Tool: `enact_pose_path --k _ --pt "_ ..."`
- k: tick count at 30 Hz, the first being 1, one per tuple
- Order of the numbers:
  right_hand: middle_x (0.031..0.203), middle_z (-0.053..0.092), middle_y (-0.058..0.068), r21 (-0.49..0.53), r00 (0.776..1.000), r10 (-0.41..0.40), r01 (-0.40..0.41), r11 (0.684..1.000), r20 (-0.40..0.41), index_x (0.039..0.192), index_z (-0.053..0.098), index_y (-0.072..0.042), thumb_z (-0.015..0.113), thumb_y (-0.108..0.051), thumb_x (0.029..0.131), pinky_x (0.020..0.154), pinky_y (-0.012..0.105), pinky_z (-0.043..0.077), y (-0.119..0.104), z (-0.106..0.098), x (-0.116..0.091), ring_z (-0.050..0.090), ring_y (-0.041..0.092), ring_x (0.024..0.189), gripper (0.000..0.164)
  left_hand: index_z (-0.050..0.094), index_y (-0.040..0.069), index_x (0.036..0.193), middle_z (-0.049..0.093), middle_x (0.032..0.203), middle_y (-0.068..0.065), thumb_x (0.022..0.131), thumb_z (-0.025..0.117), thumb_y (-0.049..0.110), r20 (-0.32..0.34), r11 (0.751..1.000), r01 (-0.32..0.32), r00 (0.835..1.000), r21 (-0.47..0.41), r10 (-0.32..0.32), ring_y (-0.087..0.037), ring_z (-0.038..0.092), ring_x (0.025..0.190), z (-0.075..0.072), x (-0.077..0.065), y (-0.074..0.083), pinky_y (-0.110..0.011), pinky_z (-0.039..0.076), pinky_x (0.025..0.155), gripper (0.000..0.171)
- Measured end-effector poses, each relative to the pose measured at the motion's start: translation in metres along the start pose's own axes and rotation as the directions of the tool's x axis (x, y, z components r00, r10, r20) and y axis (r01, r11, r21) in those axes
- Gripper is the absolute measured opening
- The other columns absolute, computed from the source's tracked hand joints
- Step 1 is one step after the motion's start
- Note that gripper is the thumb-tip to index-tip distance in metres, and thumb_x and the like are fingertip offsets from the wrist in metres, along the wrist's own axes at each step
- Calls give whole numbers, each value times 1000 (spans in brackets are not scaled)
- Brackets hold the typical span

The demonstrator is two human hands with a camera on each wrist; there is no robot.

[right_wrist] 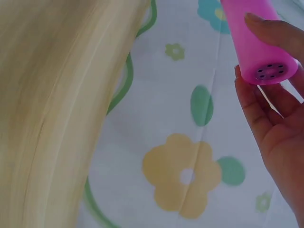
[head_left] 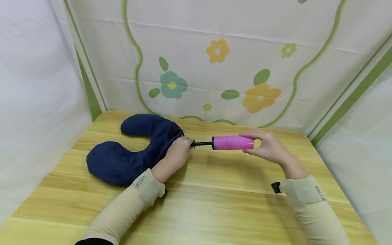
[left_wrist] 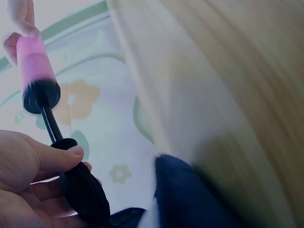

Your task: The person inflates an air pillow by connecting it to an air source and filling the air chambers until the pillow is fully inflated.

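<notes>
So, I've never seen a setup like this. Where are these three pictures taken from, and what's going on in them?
There is no machine here, just a person working bare-handed. The wide picture comes from a camera worn on the head, looking forward and down. The other two are taken from the wrists, each looking at that hand's work. On the wood-grained table lies a navy, U-shaped pillow. The left hand grips the black end of what looks like a pink pump; the right hand holds its pink body between thumb and fingers.
</notes>
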State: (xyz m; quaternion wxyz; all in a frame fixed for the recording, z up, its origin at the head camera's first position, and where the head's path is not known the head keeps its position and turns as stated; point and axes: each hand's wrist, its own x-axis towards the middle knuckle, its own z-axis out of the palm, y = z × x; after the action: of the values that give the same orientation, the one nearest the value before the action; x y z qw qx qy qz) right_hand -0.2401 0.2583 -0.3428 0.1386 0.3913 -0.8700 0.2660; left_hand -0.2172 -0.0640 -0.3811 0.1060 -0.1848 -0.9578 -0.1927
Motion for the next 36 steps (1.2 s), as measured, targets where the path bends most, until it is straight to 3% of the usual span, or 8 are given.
enact_pose_path --k 4,6,12,19,25,29,36 --pt "111 74 13 -44 987 -158 156 987 -37 117 76 -3 93 -3 68 84 52 55 -15 13 11 70 33 100 52 73 0 99 73 100 -12 93 73 -2 -29 999 -37 999 7 37 -27 71 93 3 -2 5 -38 58 81 7" --pt "110 74 14 -38 983 -181 180 983 -36 116 75 -2 94 -2 68 83 51 56 -22 21 15 70 33 98 52 73 1 95 73 96 -12 92 73 -4 -46 999 -42 998 -4 42 -27 71 88 4 -2 7 -38 59 78 5" --pt "114 72 13 -15 994 -106 106 994 38 121 74 -3 92 -3 73 85 50 55 -27 20 18 68 31 103 51 74 1 95 74 95 -12 93 72 -3 -44 998 -46 998 -52 44 -27 72 84 2 -2 6 -38 59 74 4" --pt "113 74 10 -10 995 -99 99 995 -12 118 75 -4 91 5 68 82 51 53 -20 -3 11 69 32 103 53 73 4 93 73 94 -7 94 74 6 -43 998 -46 998 -37 44 -24 71 84 -3 -2 3 -36 58 74 2" --pt "111 73 12 -31 991 -130 130 991 27 118 75 -3 91 -3 73 83 50 55 -31 17 23 69 31 101 48 71 2 86 73 91 -9 91 75 0 -111 995 -90 990 -48 84 -26 71 83 -1 -3 2 -38 58 75 7" --pt "114 72 11 -11 993 -94 95 995 70 121 73 -4 90 -5 76 82 46 55 -34 24 24 68 26 98 48 72 2 87 74 91 -10 91 75 -1 -106 993 -97 990 -68 89 -27 72 83 0 -4 -1 -39 58 74 6" --pt "112 74 8 -1 998 -55 55 998 17 119 75 -4 91 0 71 80 48 53 -28 -2 13 67 25 98 52 74 3 96 74 95 -9 94 74 4 -72 995 -76 995 -70 71 -24 71 82 -4 -2 -1 -37 58 74 2"
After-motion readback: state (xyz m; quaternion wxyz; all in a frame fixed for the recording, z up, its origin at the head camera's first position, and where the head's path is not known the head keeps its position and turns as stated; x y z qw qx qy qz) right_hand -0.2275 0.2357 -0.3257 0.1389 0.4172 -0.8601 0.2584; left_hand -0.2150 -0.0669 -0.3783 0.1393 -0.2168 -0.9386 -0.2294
